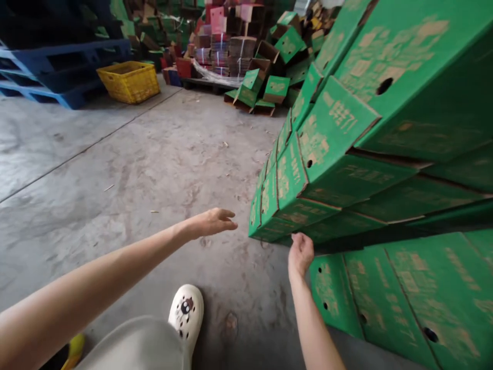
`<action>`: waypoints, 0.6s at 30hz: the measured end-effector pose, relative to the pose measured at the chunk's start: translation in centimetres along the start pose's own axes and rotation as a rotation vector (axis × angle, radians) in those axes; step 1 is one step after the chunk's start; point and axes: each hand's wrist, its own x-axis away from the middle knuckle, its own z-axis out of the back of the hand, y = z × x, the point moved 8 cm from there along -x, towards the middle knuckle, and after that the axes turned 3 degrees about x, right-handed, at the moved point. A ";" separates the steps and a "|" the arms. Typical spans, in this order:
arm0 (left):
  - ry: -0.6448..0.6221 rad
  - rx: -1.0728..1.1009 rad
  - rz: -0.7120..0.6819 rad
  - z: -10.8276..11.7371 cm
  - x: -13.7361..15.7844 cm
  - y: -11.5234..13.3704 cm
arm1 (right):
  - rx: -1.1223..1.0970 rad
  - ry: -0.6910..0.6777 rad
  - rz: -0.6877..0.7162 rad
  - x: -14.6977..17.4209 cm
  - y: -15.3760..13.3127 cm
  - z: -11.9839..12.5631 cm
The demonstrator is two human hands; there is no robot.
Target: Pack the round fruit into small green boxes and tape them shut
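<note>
My left hand [214, 221] is stretched out over the concrete floor, its fingers extended and nothing in them. It points toward the low end of a tall stack of green cardboard boxes [327, 134], with a gap between. My right hand [301, 251] is just in front of that stack's lower edge, fingers curled in; I see nothing in it. Whether its fingertips touch a box I cannot tell. Below and to its right lies another row of green boxes [385, 293], with round holes and pale printing.
A yellow plastic crate [129, 82] stands beside blue pallets [65, 67] at the back left. Loose green cartons [277, 87] and tied bundles of flat cardboard [241, 54] are heaped at the back. My white clog [187, 313] is on the floor below my hands.
</note>
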 end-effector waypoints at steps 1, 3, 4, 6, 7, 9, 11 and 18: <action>-0.004 -0.031 -0.013 -0.9 -2.4 0.5 | 0.053 -0.028 0.036 -0.4 -0.3 0.2; 0.000 -0.095 -0.055 -2.8 -7.1 1.5 | 0.234 -0.122 0.106 -1.1 -1.1 0.2; 0.013 -0.136 -0.076 -3.6 -9.2 1.9 | 0.349 -0.172 0.135 -1.5 -1.5 0.1; 0.043 -0.230 -0.112 -5.2 -12.7 2.3 | 0.566 -0.236 0.187 -2.1 -2.2 0.0; 0.065 -0.277 -0.134 -5.8 -14.0 2.4 | 0.653 -0.246 0.217 -2.4 -2.6 -0.1; 0.097 -0.351 -0.203 -6.8 -15.8 2.6 | 0.765 -0.247 0.263 -2.7 -3.2 -0.4; 0.088 -0.411 -0.284 -7.7 -16.6 2.4 | 0.820 -0.247 0.291 -2.9 -3.4 -0.8; -0.034 -0.756 -0.229 -9.5 -18.4 1.1 | 0.939 -0.374 0.278 -4.2 -2.2 -2.5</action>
